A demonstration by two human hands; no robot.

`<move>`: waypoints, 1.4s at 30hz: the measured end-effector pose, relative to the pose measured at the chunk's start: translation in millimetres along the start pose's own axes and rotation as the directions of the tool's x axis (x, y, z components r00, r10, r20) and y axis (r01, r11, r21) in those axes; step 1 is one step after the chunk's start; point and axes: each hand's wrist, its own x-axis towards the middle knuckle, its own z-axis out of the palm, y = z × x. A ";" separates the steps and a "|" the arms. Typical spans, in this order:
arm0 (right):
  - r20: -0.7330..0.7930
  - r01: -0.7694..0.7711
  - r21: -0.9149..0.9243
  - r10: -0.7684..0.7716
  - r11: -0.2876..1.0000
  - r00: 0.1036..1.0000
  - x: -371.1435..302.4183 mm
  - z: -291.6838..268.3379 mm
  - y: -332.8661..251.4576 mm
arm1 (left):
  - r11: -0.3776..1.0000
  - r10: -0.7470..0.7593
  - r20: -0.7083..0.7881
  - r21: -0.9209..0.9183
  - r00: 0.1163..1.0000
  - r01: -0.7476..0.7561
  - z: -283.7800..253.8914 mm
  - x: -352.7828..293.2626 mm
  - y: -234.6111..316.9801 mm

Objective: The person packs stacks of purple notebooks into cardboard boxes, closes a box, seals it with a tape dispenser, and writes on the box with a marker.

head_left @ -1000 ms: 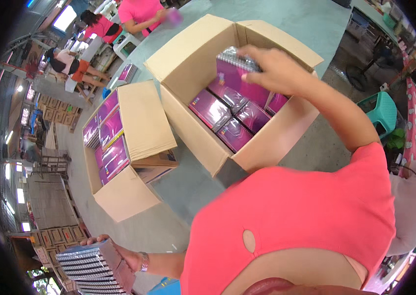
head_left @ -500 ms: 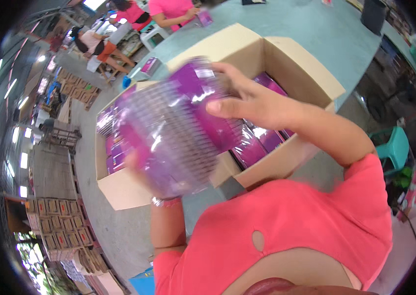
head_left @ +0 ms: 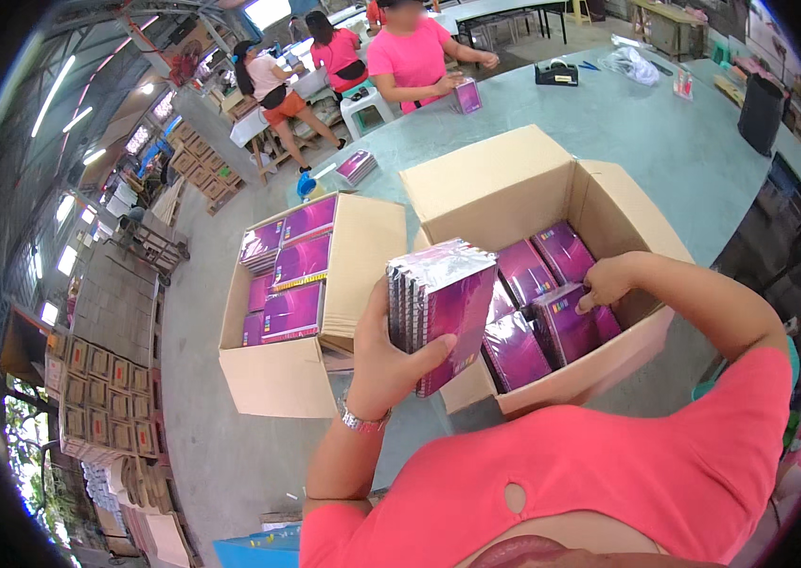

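My left hand (head_left: pixel 383 348) is closed round a thick pack of purple spiral notebooks (head_left: pixel 457 322), its wire bindings facing left and clear film shining on top. It is held up in front of the right cardboard box (head_left: pixel 504 175). Inside that box lie several more purple notebook packs (head_left: pixel 517 352). My right hand (head_left: pixel 610 282) reaches in from the right, thumb and curled fingers pinching the upper edge of another notebook pack (head_left: pixel 566 327), which stands tilted among them. To the left, a second open cardboard box (head_left: pixel 272 379) holds several purple notebook packs (head_left: pixel 294 310).
Both boxes stand by the grey-green table (head_left: pixel 675 142). On it are a small notebook stack (head_left: pixel 357 168), a tape dispenser (head_left: pixel 556 73) and a dark bin (head_left: pixel 761 115). Across the table a person in pink (head_left: pixel 410 62) holds a purple notebook. Stacked cartons (head_left: pixel 102 402) stand far left.
The notebook pack, earlier held in both hands, is now in my left hand alone and turned upright. My right hand has left it and moved down into the right box onto another pack.
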 end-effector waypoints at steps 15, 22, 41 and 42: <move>0.456 -0.272 0.665 -0.090 0.695 0.886 65.6 11.4 37.8 | 0.958 -0.091 -0.117 -0.281 0.989 0.055 -50.7 -38.9 -3.8; 0.459 -0.215 0.426 -0.005 0.879 0.889 85.0 44.1 20.1 | 0.912 -0.127 -0.137 -0.405 0.982 0.062 -60.8 -44.8 -10.8; -0.745 -0.130 0.182 0.223 0.975 0.628 -91.9 -40.8 -58.1 | 0.977 -0.081 0.220 -0.173 0.972 0.121 22.4 -1.4 -20.6; -0.621 -0.205 0.211 0.293 0.956 0.727 -83.7 -32.9 -50.1 | 0.972 -0.097 0.225 -0.186 0.970 0.140 21.4 -3.7 -21.1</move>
